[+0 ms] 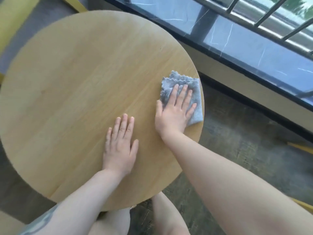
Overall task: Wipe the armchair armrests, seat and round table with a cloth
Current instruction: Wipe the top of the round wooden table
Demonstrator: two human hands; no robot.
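A round light-wood table (76, 82) fills most of the view. A grey cloth (174, 82) lies flat at the table's right edge. My right hand (174, 114) presses down on the cloth, fingers spread over it. My left hand (120, 146) rests flat on the bare tabletop, fingers together, a little left of and nearer than the right hand. It holds nothing. A yellow and grey armchair (11, 19) shows partly at the top left, behind the table.
A dark marble window sill (245, 48) with a metal railing (271, 19) runs diagonally along the right. Below it is a cream wall panel and a dark floor (237, 150). My knees show under the table's near edge.
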